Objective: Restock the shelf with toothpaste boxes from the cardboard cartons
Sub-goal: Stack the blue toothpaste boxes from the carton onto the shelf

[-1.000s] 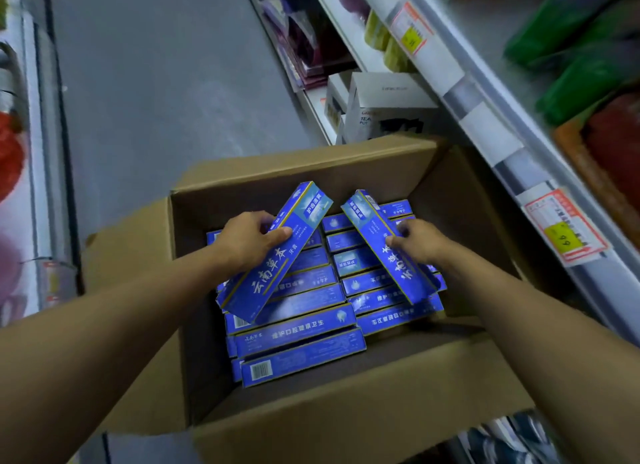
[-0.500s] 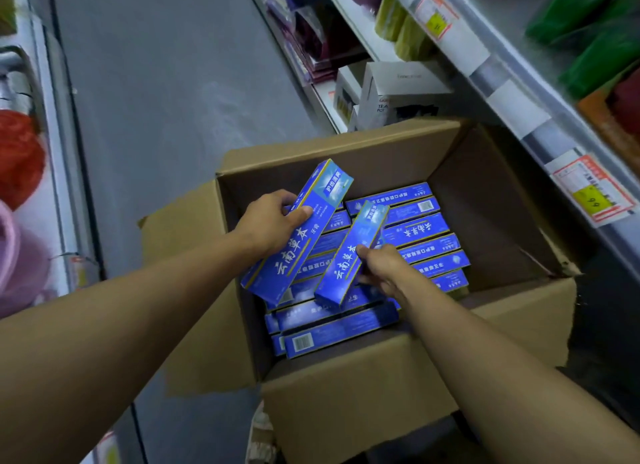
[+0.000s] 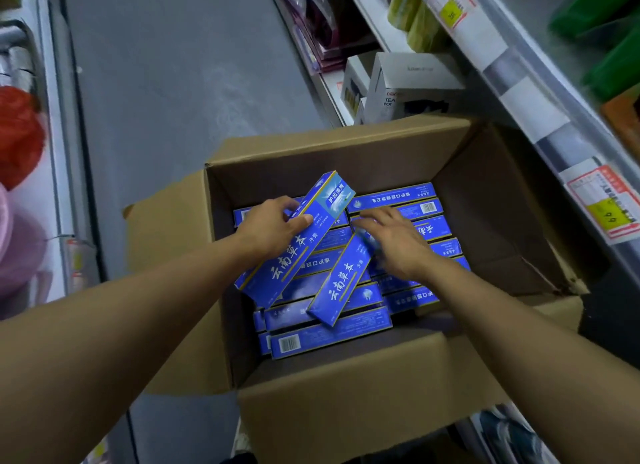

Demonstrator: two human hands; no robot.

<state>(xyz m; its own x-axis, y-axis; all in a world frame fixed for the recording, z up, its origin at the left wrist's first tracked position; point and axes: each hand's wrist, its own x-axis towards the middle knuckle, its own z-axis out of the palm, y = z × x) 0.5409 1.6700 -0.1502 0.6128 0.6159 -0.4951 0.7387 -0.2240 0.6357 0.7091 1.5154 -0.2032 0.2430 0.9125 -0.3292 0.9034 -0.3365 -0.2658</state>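
The left hand (image 3: 273, 223) is gripping a tilted toothpaste box (image 3: 296, 238) at the carton's (image 3: 346, 404) ten o'clock. The right hand (image 3: 391, 242), fingers spread, is resting on a second loose box (image 3: 341, 280) atop the packed rows (image 3: 329, 335).

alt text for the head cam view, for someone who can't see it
Seen from above, a person's left hand grips a blue toothpaste box over an open cardboard carton packed with more, while the right hand reaches onto a second, tilted box. A store shelf with price tags runs along the right.
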